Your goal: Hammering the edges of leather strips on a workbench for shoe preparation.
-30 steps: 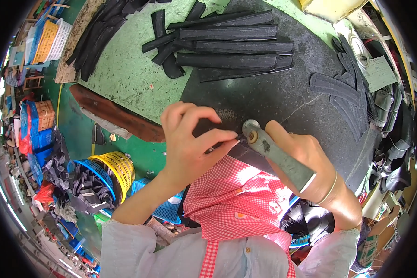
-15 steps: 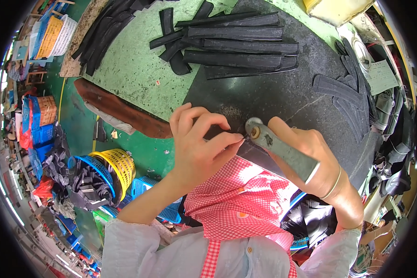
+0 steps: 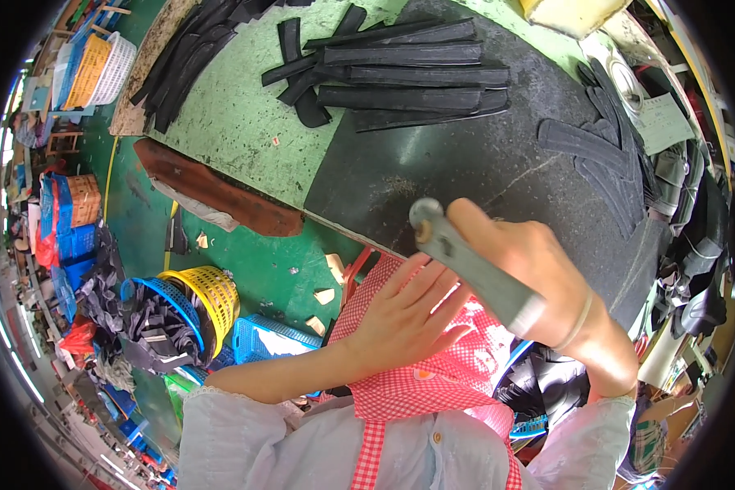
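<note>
Grey metal tool (image 3: 475, 271), long and flat with a round end, sits in our right hand (image 3: 539, 273), whose grip is clamped around its shaft just above the near edge of the black rubber sheet (image 3: 465, 175). The round end points up toward the sheet. Our left hand (image 3: 404, 314) rests with fingers spread, holding nothing, on the red checked apron (image 3: 433, 371), just beside the tool. The sheet covers the right part of the green worktop (image 3: 245, 131). Black rubber strips (image 3: 408, 77) lie stacked at the far side, more strips (image 3: 596, 151) to the right. Below left, a yellow basket (image 3: 208, 298) stands on the floor.
</note>
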Action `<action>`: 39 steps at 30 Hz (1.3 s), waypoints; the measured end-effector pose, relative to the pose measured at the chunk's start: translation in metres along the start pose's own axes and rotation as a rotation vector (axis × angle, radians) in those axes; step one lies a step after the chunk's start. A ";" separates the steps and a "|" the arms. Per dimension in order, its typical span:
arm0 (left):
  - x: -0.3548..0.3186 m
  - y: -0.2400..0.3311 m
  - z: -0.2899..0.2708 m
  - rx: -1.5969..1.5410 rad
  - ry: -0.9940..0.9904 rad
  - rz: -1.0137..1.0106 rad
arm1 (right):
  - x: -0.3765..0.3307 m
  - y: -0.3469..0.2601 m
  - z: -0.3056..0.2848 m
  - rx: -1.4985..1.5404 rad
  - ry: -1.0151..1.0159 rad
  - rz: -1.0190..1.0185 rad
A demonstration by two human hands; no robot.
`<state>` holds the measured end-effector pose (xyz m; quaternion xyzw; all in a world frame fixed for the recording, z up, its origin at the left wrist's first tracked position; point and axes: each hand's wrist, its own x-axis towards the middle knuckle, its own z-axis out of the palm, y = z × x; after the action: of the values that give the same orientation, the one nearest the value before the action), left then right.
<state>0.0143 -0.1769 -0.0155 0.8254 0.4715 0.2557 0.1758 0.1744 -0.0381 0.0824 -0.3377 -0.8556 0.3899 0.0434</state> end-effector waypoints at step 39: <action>0.126 -0.028 0.001 -0.019 -0.047 0.491 | -0.157 0.032 0.005 0.068 0.284 0.336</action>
<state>0.0495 -0.0534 0.0009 0.9192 0.2503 0.2761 0.1271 0.3108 -0.1222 0.0862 -0.5255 -0.7589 0.3687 0.1092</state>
